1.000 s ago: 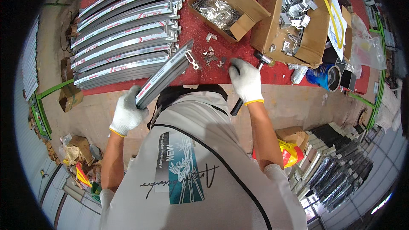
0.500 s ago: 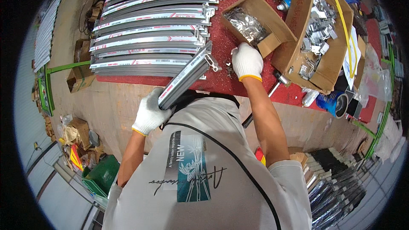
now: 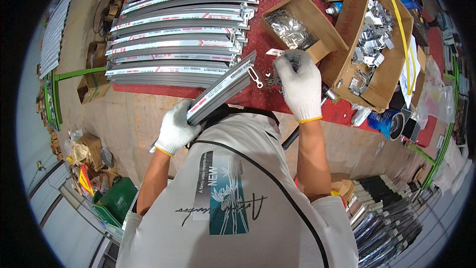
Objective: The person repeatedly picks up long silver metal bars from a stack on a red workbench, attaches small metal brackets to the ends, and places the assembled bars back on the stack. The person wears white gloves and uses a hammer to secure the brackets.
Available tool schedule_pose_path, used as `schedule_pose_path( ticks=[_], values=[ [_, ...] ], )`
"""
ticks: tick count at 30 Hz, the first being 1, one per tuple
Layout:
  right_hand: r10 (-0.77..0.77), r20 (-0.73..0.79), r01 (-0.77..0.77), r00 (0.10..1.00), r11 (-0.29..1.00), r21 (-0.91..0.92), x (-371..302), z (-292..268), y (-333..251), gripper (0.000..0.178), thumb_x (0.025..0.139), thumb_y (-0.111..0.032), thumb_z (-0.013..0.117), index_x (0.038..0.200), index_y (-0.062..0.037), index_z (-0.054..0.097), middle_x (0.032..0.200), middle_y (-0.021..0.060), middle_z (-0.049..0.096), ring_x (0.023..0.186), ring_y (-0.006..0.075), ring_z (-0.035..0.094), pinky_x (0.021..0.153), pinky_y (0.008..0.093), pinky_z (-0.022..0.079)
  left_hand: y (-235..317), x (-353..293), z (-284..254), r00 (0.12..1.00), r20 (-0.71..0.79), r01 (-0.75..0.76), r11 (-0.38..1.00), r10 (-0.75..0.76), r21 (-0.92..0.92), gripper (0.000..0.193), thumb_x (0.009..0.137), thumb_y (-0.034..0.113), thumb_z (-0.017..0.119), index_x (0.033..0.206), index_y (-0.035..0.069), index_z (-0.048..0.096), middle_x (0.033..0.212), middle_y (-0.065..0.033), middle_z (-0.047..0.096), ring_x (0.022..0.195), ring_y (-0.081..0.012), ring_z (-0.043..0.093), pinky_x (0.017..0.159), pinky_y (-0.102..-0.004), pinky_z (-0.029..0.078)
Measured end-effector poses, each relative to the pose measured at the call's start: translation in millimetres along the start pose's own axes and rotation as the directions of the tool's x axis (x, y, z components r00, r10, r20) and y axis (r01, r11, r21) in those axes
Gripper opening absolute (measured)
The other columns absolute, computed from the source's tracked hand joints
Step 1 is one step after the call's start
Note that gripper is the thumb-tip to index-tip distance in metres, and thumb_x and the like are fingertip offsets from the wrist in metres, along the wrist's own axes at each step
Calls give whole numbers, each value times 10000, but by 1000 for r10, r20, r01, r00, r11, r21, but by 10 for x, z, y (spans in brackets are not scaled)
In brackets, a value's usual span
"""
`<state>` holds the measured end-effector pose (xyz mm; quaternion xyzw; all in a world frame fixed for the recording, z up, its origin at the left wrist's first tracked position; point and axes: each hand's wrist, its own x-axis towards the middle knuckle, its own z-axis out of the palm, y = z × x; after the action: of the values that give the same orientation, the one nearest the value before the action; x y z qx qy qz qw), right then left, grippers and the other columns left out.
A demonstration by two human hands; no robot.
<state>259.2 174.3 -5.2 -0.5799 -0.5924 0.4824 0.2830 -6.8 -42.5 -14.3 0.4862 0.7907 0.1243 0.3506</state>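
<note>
My gloved left hand (image 3: 174, 128) is wrapped round one end of a bundle of grey metal profiles (image 3: 223, 88), which slants up to the right over the table's near edge. A small pale metal clip (image 3: 256, 77) hangs from the bundle's far end. To the right of that end, my gloved right hand (image 3: 299, 82) is closed, with another small pale metal clip (image 3: 274, 52) sticking out from its fingertips. Just beyond this hand stands a small cardboard box (image 3: 317, 51) of loose metal clips (image 3: 291, 31). Rows of similar profile bundles (image 3: 173, 44) lie at the left, several with clips on their right ends.
A larger cardboard box (image 3: 342, 64) of metal brackets (image 3: 373, 37) stands at the right on the red table (image 3: 248, 97). Between it and my right wrist lies a hammer-like tool (image 3: 329, 92). Blue containers (image 3: 386, 121) stand at the table's right.
My right hand has turned and drawn slightly right, and the clip in its fingers now shows. The bundle's far end has shifted a little to the right.
</note>
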Motion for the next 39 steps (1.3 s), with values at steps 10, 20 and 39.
schedule_pose_path(
  ticks=[10,20,39],
  values=[
    [-38,-15,39,999,998,51,-123,91,-86,231,989,-199,780,1074,15,781,962,184,817,857,283,802,819,393,619,44,-19,41,999,-28,-41,999,40,-29,519,780,204,849,1252,46,705,1159,-239,772,1107,-453,749,939,-482,613],
    [-48,-19,49,999,999,18,-149,102,-98,218,982,-188,786,1073,11,790,947,180,823,851,277,807,821,386,623,23,-42,77,1000,-21,3,1000,-4,-18,526,774,205,852,1254,44,710,1134,-244,777,1087,-458,755,928,-487,617],
    [-123,-85,121,989,992,-22,-132,197,-118,206,973,-189,805,1068,-7,796,939,197,826,833,330,820,797,415,637,30,-16,80,999,-33,-38,999,38,25,521,779,210,857,1254,45,721,1146,-244,780,1097,-451,759,937,-481,621]
  ],
)
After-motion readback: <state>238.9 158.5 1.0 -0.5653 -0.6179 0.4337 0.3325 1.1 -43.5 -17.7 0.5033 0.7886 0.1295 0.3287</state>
